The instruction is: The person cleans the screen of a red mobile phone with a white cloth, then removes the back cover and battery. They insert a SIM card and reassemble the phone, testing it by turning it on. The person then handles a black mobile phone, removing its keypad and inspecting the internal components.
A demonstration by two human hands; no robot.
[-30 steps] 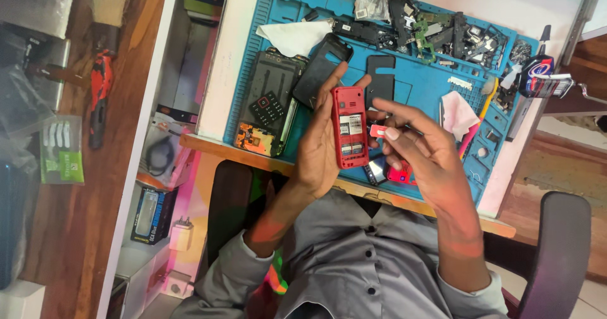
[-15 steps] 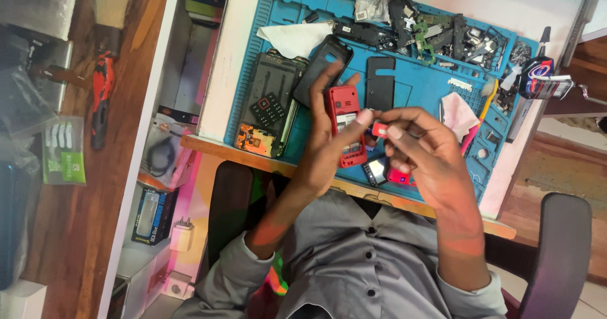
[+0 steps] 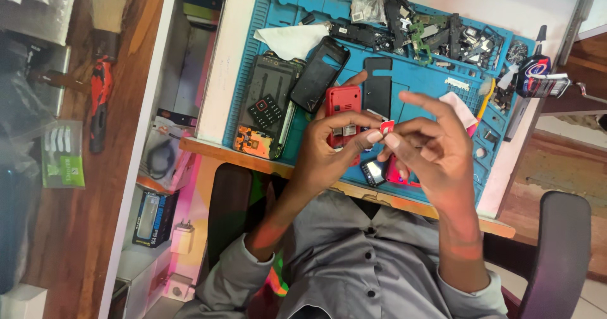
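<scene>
My left hand (image 3: 329,151) grips a red phone body (image 3: 343,113) with its back cover off, held just above the blue work mat (image 3: 436,82). My right hand (image 3: 433,148) is to its right and pinches a small red and white card (image 3: 387,127) between thumb and forefinger, with the other fingers spread. The card sits at the phone's right edge. Under my hands lie a small dark phone part (image 3: 373,172) and a red piece (image 3: 397,175), partly hidden.
On the mat lie a black keypad phone shell (image 3: 269,98), two black back covers (image 3: 319,73) (image 3: 377,85), a white cloth (image 3: 292,39), an orange board (image 3: 253,143) and several dismantled parts (image 3: 436,31). A red tool (image 3: 99,101) lies on the wooden floor at left. The chair arm (image 3: 556,256) is at right.
The red phone has dropped lower and turned away from the camera. My right hand has shifted from the phone's side to pinching the small card, with its fingers spreading.
</scene>
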